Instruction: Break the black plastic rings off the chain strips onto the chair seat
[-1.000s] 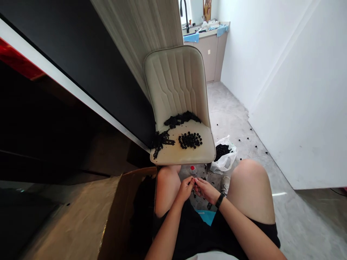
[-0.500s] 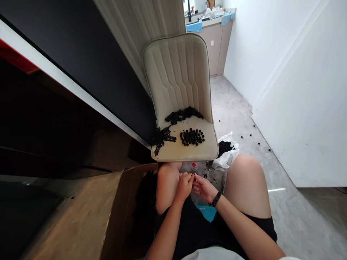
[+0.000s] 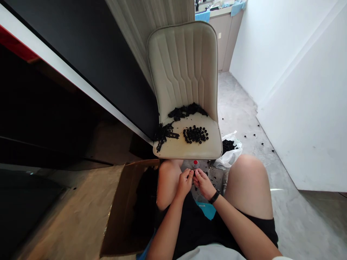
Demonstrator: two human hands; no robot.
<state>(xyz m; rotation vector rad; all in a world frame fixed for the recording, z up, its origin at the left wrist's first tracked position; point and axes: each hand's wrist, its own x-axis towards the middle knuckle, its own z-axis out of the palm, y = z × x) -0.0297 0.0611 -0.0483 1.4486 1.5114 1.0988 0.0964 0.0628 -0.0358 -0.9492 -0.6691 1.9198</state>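
Both hands meet between my knees, just below the front edge of the chair seat. My left hand is closed, thumb against bent fingers. Close beside it my right hand, with a black band on the wrist, is closed in a pinch. A small black piece shows at the fingertips between them, too small to make out fully. On the beige chair lies a cluster of small round black pieces. Torn black scraps lie along the backrest, and black perforated strips at the seat's left side.
A cardboard box with dark material stands left of my leg. Right of the chair, a white plastic bag holds black pieces. A red-capped bottle stands beyond my hands. Several black pieces lie on the floor by the white wall.
The view has tilted slightly down and shifted left. My hands stay together, with the fingertips slightly rearranged around the small black piece.
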